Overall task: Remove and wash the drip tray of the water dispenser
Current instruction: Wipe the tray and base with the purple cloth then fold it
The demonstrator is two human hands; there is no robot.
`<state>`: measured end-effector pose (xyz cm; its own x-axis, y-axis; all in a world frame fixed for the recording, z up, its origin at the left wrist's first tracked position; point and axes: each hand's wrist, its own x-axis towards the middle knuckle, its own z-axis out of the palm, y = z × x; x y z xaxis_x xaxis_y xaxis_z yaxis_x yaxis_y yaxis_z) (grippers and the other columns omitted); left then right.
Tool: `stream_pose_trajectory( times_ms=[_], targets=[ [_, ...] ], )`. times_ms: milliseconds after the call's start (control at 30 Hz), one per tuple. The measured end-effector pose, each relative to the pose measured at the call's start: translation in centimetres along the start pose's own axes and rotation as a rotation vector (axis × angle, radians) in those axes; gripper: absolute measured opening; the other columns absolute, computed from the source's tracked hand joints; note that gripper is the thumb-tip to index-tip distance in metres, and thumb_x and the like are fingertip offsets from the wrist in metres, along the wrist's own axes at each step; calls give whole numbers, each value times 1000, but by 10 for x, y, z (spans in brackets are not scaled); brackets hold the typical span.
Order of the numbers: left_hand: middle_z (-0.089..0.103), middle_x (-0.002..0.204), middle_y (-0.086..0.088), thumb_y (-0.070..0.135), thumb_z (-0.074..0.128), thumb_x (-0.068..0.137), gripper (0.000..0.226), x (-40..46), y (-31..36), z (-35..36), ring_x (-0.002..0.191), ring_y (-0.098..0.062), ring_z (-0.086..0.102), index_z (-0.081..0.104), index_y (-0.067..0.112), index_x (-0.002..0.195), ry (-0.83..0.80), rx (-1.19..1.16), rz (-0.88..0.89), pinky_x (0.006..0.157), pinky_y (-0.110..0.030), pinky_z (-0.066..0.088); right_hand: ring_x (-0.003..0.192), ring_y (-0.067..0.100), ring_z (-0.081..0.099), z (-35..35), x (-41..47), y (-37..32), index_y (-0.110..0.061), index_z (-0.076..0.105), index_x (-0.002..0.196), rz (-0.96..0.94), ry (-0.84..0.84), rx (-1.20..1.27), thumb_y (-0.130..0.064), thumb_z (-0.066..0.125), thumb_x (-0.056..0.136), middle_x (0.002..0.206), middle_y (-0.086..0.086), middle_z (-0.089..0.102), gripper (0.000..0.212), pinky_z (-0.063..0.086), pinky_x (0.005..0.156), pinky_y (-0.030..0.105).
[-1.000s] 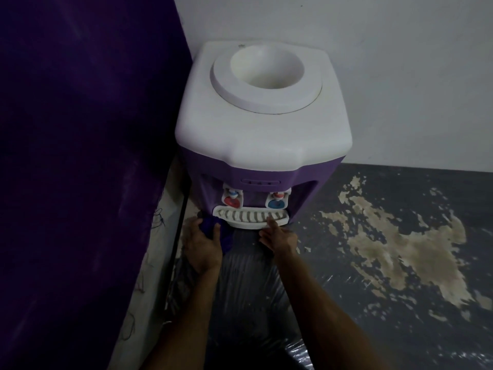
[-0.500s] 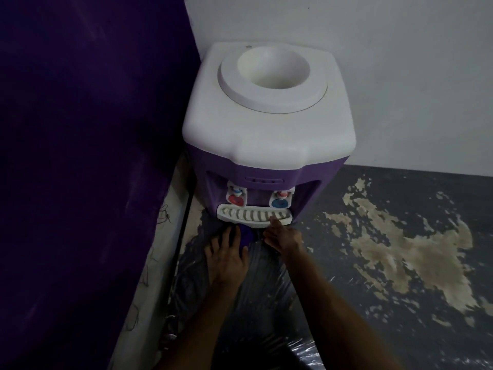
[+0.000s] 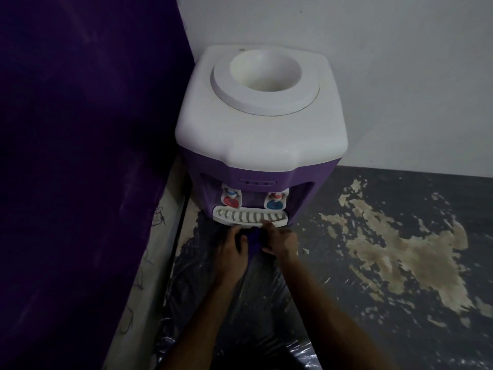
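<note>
The purple water dispenser (image 3: pixel 260 145) with a white top stands in a corner. Its white slatted drip tray (image 3: pixel 249 217) sits under the red tap (image 3: pixel 231 200) and the blue tap (image 3: pixel 274 203). My right hand (image 3: pixel 281 243) reaches the tray's front rim, fingertips on its edge and the other fingers curled below. My left hand (image 3: pixel 230 251) lies just left of it, fingers curled round a purple piece (image 3: pixel 254 243) under the tray. What that piece is I cannot tell. Both hands nearly touch.
A dark purple wall (image 3: pixel 80 156) runs close along the left, a white wall (image 3: pixel 400 76) behind. The dispenser stands on a dark surface with worn pale patches (image 3: pixel 400 249); crinkled clear plastic film (image 3: pixel 266 303) lies under my forearms.
My left hand slid right from the dispenser's lower left corner to the middle beneath the tray and curled its fingers. My right hand stayed at the tray's front rim.
</note>
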<state>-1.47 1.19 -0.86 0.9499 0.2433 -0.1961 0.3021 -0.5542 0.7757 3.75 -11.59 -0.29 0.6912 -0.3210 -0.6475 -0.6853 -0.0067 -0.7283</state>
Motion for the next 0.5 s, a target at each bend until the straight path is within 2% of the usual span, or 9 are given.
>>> stream_pose_trajectory(
  times_ms=[67, 133, 167, 233, 300, 367, 433, 500],
  targets=[
    [64, 125, -5, 22, 47, 98, 27, 8, -1, -8, 114, -25, 59, 59, 19, 122, 110, -107, -89, 92, -32, 46, 82, 32, 71, 2, -11, 8, -3, 72, 84, -160, 93, -115, -36, 69, 90, 81, 12, 72, 34, 57, 73, 41],
    [66, 122, -9, 21, 47, 98, 26, 16, -1, -11, 113, -28, 60, 62, 15, 119, 148, -127, -206, 92, -33, 45, 97, 29, 68, 6, -26, 15, -4, 64, 104, -317, 169, -158, -32, 70, 89, 98, 10, 71, 32, 45, 76, 24],
    [65, 122, -10, 23, 47, 99, 27, 20, -1, -12, 113, -29, 59, 63, 13, 119, 143, -144, -275, 93, -34, 44, 101, 27, 66, 9, -32, 19, -7, 59, 112, -388, 165, -182, -31, 70, 89, 107, 9, 68, 35, 43, 78, 23],
    [65, 123, -15, 31, 45, 100, 35, 26, -1, -12, 113, -32, 59, 64, 9, 120, 114, -213, -404, 97, -36, 45, 104, 25, 61, 15, -42, 22, -14, 57, 117, -536, 100, -332, -35, 69, 89, 114, 7, 62, 37, 49, 83, 30],
    [65, 121, -18, 39, 44, 99, 43, 31, -1, -12, 110, -33, 60, 64, 8, 120, 80, -275, -463, 96, -40, 48, 109, 23, 54, 20, -47, 29, -23, 59, 125, -733, 49, -626, -44, 63, 89, 122, 5, 55, 42, 49, 91, 37],
    [66, 120, -15, 44, 44, 98, 44, 34, 2, -10, 108, -31, 62, 65, 12, 120, 67, -315, -479, 90, -38, 49, 115, 26, 49, 21, -49, 37, -32, 55, 135, -890, 37, -948, -53, 54, 90, 131, 5, 51, 50, 47, 96, 41],
    [66, 121, -11, 45, 44, 98, 42, 35, 4, -9, 108, -29, 61, 66, 17, 120, 63, -345, -493, 87, -34, 48, 120, 30, 49, 21, -51, 45, -36, 51, 140, -928, 41, -1124, -58, 48, 90, 139, 7, 48, 55, 45, 99, 45],
    [64, 125, -10, 41, 45, 98, 39, 36, 5, -8, 112, -28, 60, 66, 17, 121, 65, -350, -488, 94, -35, 48, 126, 32, 48, 20, -51, 51, -36, 50, 141, -942, 36, -1182, -55, 49, 92, 144, 7, 47, 53, 44, 102, 47]
  ],
)
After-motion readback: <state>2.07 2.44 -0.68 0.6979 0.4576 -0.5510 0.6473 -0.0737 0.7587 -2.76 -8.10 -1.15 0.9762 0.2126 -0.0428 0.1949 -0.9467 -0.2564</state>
